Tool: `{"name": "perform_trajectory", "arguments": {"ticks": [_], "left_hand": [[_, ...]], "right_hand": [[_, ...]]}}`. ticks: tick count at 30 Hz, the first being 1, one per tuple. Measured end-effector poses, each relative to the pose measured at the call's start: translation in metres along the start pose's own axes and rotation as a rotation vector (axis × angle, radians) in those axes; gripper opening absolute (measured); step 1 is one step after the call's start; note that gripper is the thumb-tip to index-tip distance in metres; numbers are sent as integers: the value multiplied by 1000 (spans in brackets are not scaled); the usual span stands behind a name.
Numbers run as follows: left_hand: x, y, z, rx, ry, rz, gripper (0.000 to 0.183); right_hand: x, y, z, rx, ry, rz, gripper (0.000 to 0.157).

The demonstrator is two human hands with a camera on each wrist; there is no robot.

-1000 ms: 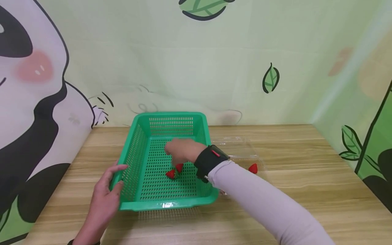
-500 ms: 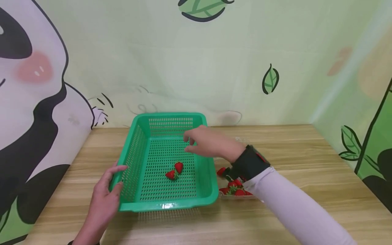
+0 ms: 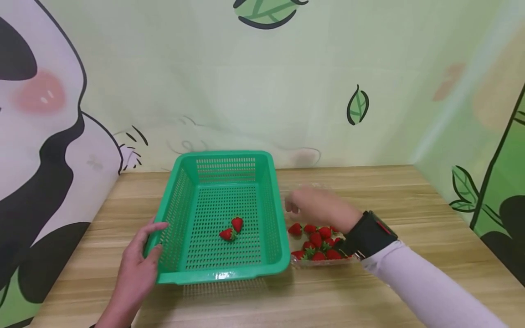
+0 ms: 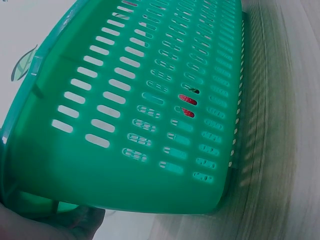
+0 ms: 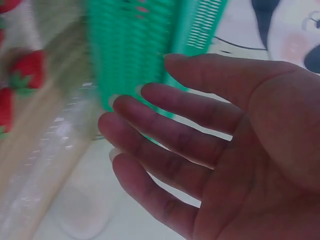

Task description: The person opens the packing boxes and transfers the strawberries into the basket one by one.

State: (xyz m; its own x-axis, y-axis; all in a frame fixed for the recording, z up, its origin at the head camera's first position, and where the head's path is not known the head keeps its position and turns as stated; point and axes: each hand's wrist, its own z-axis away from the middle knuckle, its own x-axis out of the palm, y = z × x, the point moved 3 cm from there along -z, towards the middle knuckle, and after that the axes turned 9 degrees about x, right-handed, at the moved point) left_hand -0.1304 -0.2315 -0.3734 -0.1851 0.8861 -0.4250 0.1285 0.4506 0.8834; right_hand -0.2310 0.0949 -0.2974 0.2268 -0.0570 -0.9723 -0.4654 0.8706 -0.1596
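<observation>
A green plastic basket [image 3: 229, 275] with slotted walls stands on the table, two red strawberries [image 3: 236, 224] lying on its floor. My left hand [image 3: 136, 269] grips its left rim, thumb and index finger hooked over the edge; the other fingers are mostly hidden. My right hand [image 3: 320, 207] is over a clear plastic box [image 3: 321, 263] of strawberries, to the right of the basket. In the right wrist view, the right hand's fingers [image 5: 170, 135] are loosely bent and spread, with nothing in the palm.
The box holds several strawberries [image 3: 316, 239] and sits close against the basket's right side. Its transparent lid [image 3: 316, 186] leans behind, partly covered by my right hand. Wooden tabletop [image 3: 393, 273] extends to the right and front. A printed wall [image 3: 262, 91] borders the table's back.
My right hand has moved right, out of the basket and over the plastic box, uncovering the two strawberries on the basket floor. The left hand keeps its grip on the rim.
</observation>
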Motion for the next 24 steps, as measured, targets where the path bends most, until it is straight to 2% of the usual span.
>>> {"name": "perform_trajectory", "arguments": {"ticks": [6,15,20,24], "left_hand": [[-1,0,0,12,5,-5,44],[0,2,0,21,11,15,44],[-1,2,0,34,16,12,43],[-1,1,0,36,15,12,43]], "right_hand": [[23,11,-1,-1,-85,28,27],[45,22,-6,70,-155,4,35],[51,27,-9,90,-154,-19,27],[57,28,-13,91,-149,2,10]]}}
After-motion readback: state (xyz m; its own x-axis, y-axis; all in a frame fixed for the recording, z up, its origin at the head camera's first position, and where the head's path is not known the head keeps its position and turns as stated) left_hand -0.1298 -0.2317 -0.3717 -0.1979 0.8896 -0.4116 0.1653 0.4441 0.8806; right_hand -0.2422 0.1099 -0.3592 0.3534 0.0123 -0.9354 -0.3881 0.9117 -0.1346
